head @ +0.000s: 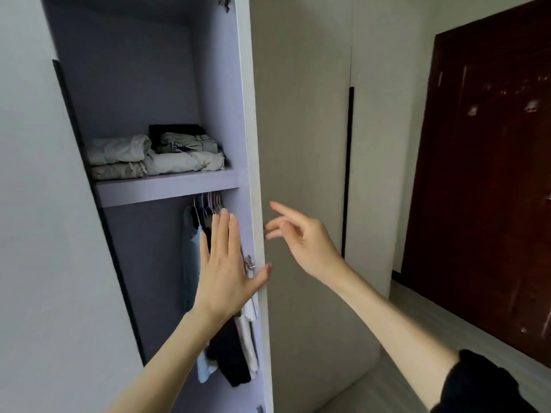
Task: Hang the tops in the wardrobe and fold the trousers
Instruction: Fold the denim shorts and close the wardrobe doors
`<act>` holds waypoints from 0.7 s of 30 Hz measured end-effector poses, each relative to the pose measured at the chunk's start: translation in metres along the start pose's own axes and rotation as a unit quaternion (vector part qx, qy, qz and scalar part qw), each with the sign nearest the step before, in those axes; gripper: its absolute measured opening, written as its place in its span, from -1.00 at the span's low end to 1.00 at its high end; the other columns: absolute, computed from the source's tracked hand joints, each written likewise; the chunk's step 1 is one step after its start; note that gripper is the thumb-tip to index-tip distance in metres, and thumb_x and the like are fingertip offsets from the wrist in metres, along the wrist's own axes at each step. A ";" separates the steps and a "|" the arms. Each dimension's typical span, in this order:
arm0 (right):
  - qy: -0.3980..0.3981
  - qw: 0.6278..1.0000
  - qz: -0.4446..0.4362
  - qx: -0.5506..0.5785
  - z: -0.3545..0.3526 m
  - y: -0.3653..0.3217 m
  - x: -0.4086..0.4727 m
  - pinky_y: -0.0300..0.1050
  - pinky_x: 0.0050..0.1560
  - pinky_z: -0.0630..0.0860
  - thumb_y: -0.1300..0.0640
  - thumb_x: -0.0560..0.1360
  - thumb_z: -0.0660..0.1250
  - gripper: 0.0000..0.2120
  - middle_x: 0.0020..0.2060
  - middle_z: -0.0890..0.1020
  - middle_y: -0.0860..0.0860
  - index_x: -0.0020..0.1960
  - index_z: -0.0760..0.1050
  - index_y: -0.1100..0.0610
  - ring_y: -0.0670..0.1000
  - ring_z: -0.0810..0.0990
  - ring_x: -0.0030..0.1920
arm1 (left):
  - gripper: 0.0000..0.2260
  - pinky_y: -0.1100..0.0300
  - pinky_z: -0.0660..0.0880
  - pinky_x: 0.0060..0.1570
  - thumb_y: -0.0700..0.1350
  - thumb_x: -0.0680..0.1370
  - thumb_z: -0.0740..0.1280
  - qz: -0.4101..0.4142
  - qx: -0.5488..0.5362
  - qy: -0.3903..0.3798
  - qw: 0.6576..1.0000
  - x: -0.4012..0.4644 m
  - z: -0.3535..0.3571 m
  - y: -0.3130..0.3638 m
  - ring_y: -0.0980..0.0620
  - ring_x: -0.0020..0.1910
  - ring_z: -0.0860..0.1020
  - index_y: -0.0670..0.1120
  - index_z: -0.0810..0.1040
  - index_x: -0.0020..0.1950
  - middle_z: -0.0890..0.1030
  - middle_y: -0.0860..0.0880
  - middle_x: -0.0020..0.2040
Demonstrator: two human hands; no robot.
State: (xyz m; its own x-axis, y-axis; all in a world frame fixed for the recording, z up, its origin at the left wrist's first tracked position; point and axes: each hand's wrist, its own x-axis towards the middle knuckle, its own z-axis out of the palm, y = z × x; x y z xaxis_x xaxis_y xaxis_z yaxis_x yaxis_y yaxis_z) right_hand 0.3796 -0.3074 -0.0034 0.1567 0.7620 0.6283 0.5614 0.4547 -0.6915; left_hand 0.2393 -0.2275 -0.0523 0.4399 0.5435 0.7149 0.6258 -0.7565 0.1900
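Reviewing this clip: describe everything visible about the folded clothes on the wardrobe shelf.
The folded clothes sit on the pale lilac shelf inside the open wardrobe, above the hanging rail. On the left, two light beige or cream pieces are stacked. On the right, a cream piece lies at the bottom with a washed grey-green denim-looking piece on it, and a dark, near-black piece behind. All look like soft, slightly creased fabric. The two stacks touch each other. Neither hand touches them; both hands are lower down.

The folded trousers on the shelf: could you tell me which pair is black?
The black pair at the back right, behind the grey denim pair; the others are pale.
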 end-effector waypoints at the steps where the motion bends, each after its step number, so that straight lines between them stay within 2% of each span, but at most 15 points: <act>1: -0.006 1.000 -0.011 -0.005 0.009 -0.003 0.006 -0.49 0.07 0.37 0.31 0.60 0.12 -0.63 0.07 0.57 -0.01 0.40 0.34 0.17 -0.29 0.57 0.01 | -0.09 -0.01 -0.27 0.45 0.26 0.46 0.26 -0.006 0.012 -0.004 1.000 -0.003 -0.006 -0.009 0.06 0.48 -0.34 -0.10 -0.31 0.46 -0.25 -0.03 0.51; 2: -0.014 0.999 -0.027 -0.015 0.018 -0.005 0.012 -0.46 0.16 0.37 0.30 0.60 0.14 -0.61 0.16 0.52 -0.03 0.41 0.33 0.16 -0.36 0.50 0.08 | -0.08 -0.02 -0.28 0.44 0.28 0.45 0.24 -0.011 0.026 -0.007 1.000 -0.007 -0.012 -0.018 0.06 0.48 -0.35 -0.10 -0.33 0.45 -0.26 -0.03 0.51; 4: -0.033 0.996 -0.065 -0.052 0.040 -0.007 0.024 -0.30 0.37 0.26 0.25 0.59 0.18 -0.56 0.36 0.38 -0.06 0.46 0.26 0.10 -0.27 0.36 0.31 | -0.09 -0.03 -0.30 0.44 0.33 0.44 0.17 -0.025 0.050 -0.008 0.998 -0.012 -0.026 -0.036 0.03 0.48 -0.35 -0.08 -0.36 0.45 -0.27 -0.02 0.51; 5: -0.041 0.993 -0.080 -0.078 0.047 -0.007 0.028 -0.28 0.42 0.17 0.22 0.59 0.19 -0.52 0.44 0.28 -0.07 0.48 0.21 0.06 -0.22 0.25 0.40 | -0.10 -0.03 -0.31 0.44 0.35 0.43 0.13 -0.031 0.059 -0.010 0.998 -0.013 -0.030 -0.042 0.03 0.48 -0.35 -0.07 -0.36 0.45 -0.28 -0.02 0.51; 7: -0.068 0.986 -0.098 -0.115 0.068 -0.006 0.037 -0.30 0.41 0.06 0.15 0.59 0.19 -0.46 0.51 0.10 -0.13 0.50 0.09 -0.07 -0.21 0.08 0.47 | -0.10 -0.01 -0.36 0.43 0.38 0.42 0.08 -0.052 0.088 -0.002 0.995 -0.018 -0.041 -0.062 0.04 0.47 -0.38 -0.08 -0.34 0.46 -0.31 0.00 0.50; 10: -0.106 0.976 -0.110 -0.153 0.097 -0.004 0.048 -0.30 0.35 0.04 0.07 0.59 0.20 -0.39 0.51 -0.07 -0.22 0.51 -0.02 -0.19 -0.18 -0.03 0.49 | -0.06 0.03 -0.44 0.37 0.35 0.43 0.19 -0.106 0.110 0.009 0.988 -0.024 -0.054 -0.096 0.07 0.44 -0.43 -0.08 -0.30 0.50 -0.35 0.02 0.48; 14: -0.116 0.963 -0.128 -0.208 0.147 -0.006 0.080 -0.15 0.42 -0.04 0.02 0.58 0.23 -0.28 0.51 -0.25 -0.17 0.51 -0.18 -0.19 -0.09 -0.19 0.51 | -0.02 -0.02 -0.43 0.35 0.31 0.42 0.27 -0.159 0.138 0.034 0.977 -0.024 -0.071 -0.148 0.06 0.42 -0.44 -0.07 -0.33 0.49 -0.37 0.03 0.46; 18: -0.128 0.936 -0.139 -0.298 0.197 -0.002 0.114 0.04 0.50 -0.08 -0.05 0.55 0.26 -0.20 0.49 -0.36 -0.04 0.51 -0.29 -0.14 0.02 -0.27 0.51 | 0.02 -0.13 -0.37 0.37 0.42 0.37 0.17 -0.224 0.160 0.027 0.961 -0.017 -0.075 -0.202 -0.01 0.46 -0.40 -0.11 -0.32 0.51 -0.32 -0.06 0.52; 21: -0.107 0.922 -0.130 -0.349 0.233 0.005 0.130 0.16 0.49 -0.11 -0.07 0.54 0.26 -0.13 0.42 -0.45 -0.03 0.45 -0.42 -0.15 0.07 -0.27 0.52 | 0.04 -0.17 -0.36 0.37 0.46 0.35 0.15 -0.248 0.158 0.027 0.955 -0.007 -0.073 -0.238 -0.03 0.47 -0.39 -0.13 -0.30 0.51 -0.31 -0.08 0.52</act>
State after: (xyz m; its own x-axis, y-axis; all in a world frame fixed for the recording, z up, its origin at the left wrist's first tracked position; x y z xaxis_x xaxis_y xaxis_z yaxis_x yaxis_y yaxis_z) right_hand 0.2141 -0.0986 -0.0083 -0.1777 0.7767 0.6042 0.9554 0.2833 -0.0832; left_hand 0.0405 -0.0776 -0.0536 0.0102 0.7799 0.6258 0.9155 -0.2590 0.3078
